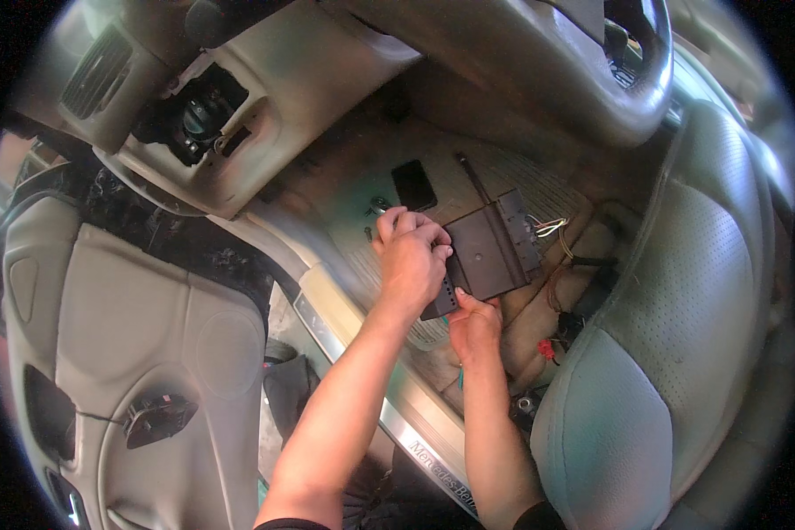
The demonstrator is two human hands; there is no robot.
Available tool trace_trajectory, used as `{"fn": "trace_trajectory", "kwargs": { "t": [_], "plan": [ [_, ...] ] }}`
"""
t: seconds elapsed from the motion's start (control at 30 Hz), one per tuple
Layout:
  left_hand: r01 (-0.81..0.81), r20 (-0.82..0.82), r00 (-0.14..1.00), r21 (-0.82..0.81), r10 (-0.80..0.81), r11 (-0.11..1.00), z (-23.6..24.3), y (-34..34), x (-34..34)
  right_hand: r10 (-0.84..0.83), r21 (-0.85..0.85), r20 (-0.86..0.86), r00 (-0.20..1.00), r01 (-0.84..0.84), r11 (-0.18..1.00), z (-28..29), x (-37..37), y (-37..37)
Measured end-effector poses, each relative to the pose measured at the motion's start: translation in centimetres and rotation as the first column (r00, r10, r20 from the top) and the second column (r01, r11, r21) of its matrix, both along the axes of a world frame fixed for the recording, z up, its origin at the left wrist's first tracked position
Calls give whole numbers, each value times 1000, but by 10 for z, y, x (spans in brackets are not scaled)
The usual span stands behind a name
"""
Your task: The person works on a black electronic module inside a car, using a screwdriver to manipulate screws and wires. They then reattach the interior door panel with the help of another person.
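Note:
A flat, dark electronic module [488, 258] with a row of connector sockets along its right side is held over the driver's footwell. My left hand [409, 256] is closed at its left edge, with fingers curled and fingertips against the casing. Under the near edge, my right hand [477, 327] grips it, thumb on top and the other fingers mostly hidden below. A strip with a row of small holes [447, 294] shows along the module's left side, between my hands. Beyond my left hand, a small metallic object [380, 205] is partly covered by my fingers; its kind is unclear.
A black phone-like slab [413, 185] lies on the ribbed floor mat [349, 243]. Loose white wires [549, 227] and a red connector [548, 351] lie beside the leather seat [671, 291]. The door sill [397, 415] runs below my arms; the open door panel [132, 327] is left.

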State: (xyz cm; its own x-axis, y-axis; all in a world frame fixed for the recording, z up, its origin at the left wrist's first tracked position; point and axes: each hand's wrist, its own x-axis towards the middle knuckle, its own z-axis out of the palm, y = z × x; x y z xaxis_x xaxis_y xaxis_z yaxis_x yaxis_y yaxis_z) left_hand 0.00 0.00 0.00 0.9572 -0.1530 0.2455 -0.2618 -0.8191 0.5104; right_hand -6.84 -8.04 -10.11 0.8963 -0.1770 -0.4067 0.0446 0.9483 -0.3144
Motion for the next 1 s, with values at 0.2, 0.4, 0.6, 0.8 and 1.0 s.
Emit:
{"fn": "trace_trajectory", "kwargs": {
  "t": [0.2,0.4,0.6,0.8,1.0],
  "plan": [
    [-133,-141,981,35,137,990,-20,-5,7,-74,-52,-45,996,72,996,-6,0,6],
    [-120,-100,989,-122,109,985,-47,-1,6,-127,-48,-69,989,124,991,-2,0,2],
    [-127,-76,990,-120,118,985,-52,-12,4,-115,-142,-44,992,108,984,-9,3,-4],
    [-112,-29,994,-120,110,986,-52,-9,-2,-111,-127,-86,990,100,987,-6,3,-3],
    [-89,-31,996,-105,87,990,-52,-10,-5,-93,-102,-77,993,85,991,-6,-1,-4]
  ]
}}
